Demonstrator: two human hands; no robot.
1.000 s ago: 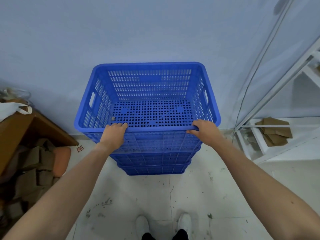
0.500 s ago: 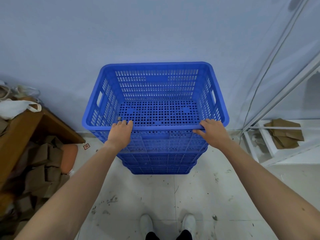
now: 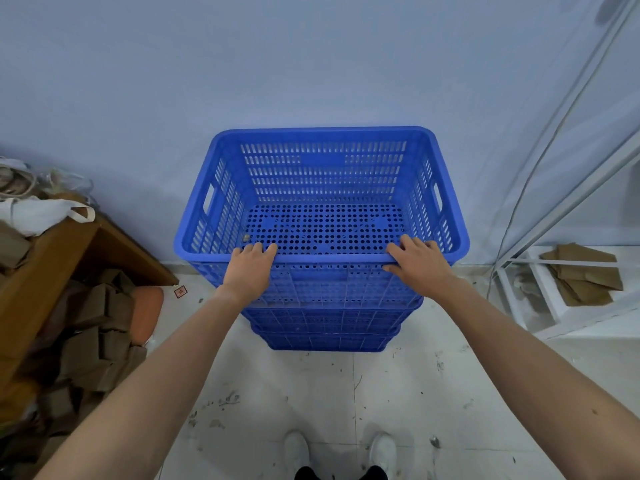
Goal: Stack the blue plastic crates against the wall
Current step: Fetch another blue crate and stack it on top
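A stack of blue plastic crates stands on the floor with its back against the pale wall. The top blue crate is empty, with slotted sides and a perforated bottom. My left hand lies on the near rim left of centre, its fingers hooked over the edge and the palm against the front wall. My right hand is on the same rim right of centre. Its fingers are spread over the top and its thumb is under the rim.
A brown wooden table with a white bag stands at the left, with cardboard boxes piled under it. A white metal rack holding folded cardboard is at the right. A cable hangs down the wall. My shoes are on the tiled floor.
Both hands stay on the near rim of the top crate. My right fingers have spread out from a curled hold. My view has turned slightly left.
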